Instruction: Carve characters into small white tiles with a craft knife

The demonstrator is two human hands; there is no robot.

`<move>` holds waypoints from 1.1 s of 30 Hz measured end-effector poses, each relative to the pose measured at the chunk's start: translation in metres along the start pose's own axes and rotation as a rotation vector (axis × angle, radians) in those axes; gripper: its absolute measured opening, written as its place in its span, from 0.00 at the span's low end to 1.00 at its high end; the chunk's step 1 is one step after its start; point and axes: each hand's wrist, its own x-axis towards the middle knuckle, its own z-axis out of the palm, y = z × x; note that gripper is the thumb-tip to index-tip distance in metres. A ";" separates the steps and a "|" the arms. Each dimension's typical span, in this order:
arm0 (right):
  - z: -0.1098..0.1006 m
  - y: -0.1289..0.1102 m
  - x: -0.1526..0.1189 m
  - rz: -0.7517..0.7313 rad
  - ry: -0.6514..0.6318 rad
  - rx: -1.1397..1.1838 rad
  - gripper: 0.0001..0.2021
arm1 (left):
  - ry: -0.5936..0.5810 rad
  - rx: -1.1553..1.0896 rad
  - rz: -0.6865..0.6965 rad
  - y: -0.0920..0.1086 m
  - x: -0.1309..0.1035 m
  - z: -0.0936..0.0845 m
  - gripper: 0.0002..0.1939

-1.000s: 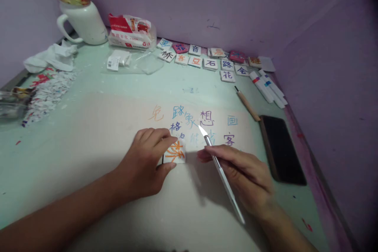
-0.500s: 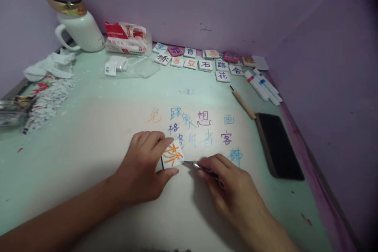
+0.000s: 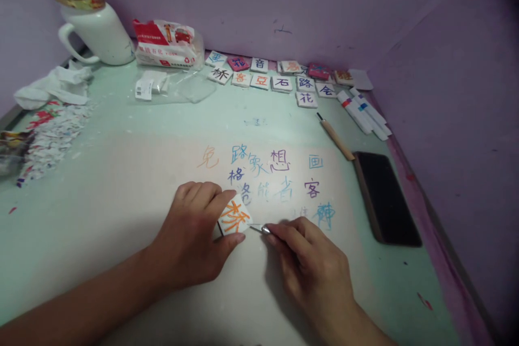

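Well in from the left edge of the worktop (image 3: 170, 119), the left hand (image 3: 197, 232) pinches the tile (image 3: 235, 215). The right hand's (image 3: 316, 262) fingers grip the knife (image 3: 266, 230); its tip, raised a second ago, is now at the tile's right corner, seemingly at work there.

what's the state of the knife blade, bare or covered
Bare: on the knife, the thin blade shows uncovered beyond the right hand, its tip at the tile.
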 end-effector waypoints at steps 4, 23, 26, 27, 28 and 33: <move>0.000 -0.002 0.001 -0.009 0.021 -0.071 0.11 | -0.008 0.015 0.011 0.002 0.000 -0.001 0.22; 0.008 -0.005 0.001 -0.053 0.105 -0.193 0.14 | 0.095 -0.036 0.107 0.001 0.000 0.004 0.20; 0.007 -0.004 0.001 -0.059 0.102 -0.167 0.13 | 0.112 -0.042 0.105 0.001 0.000 0.004 0.20; 0.006 -0.004 0.002 -0.057 0.091 -0.142 0.13 | 0.110 -0.046 0.103 0.001 -0.001 0.004 0.20; 0.005 -0.003 0.002 -0.053 0.078 -0.116 0.12 | 0.107 -0.052 0.101 0.001 -0.001 0.004 0.20; 0.004 -0.003 0.003 -0.032 0.060 -0.082 0.12 | 0.108 -0.067 0.098 0.001 -0.002 0.005 0.20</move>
